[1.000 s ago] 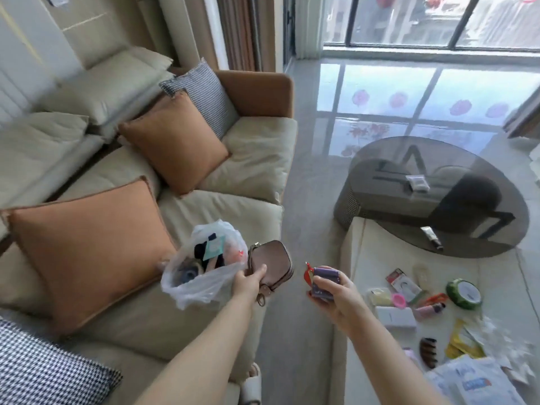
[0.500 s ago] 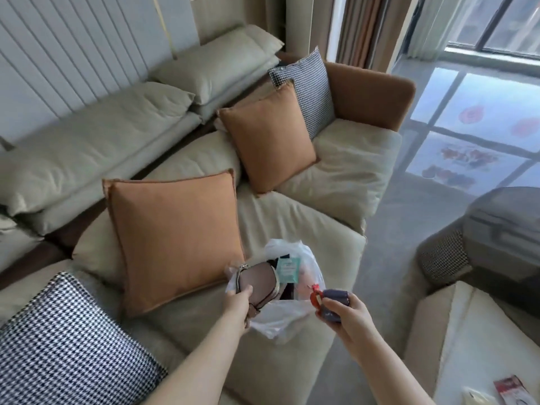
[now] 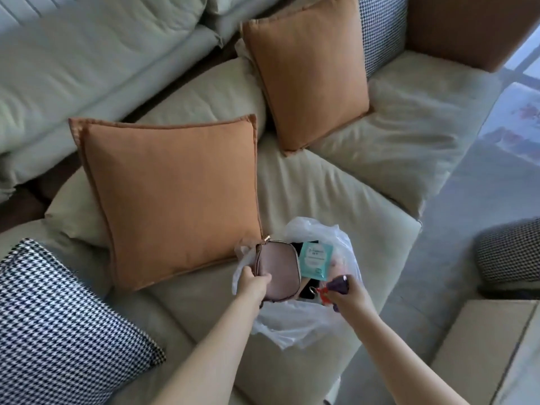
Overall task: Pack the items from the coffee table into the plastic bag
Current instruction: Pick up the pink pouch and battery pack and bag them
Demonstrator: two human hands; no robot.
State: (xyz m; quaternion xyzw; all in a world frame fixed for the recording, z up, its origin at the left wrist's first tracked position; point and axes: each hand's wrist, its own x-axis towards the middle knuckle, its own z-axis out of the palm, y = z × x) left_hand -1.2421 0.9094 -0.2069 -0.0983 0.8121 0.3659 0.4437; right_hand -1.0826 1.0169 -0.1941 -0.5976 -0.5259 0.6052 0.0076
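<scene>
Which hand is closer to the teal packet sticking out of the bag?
Right. The right hand, holding a purple item, sits just below the teal packet. The left hand is farther off, across the pink pouch it holds.

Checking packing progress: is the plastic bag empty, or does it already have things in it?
Not empty: inside the plastic bag a teal packet shows at its open mouth.
</scene>
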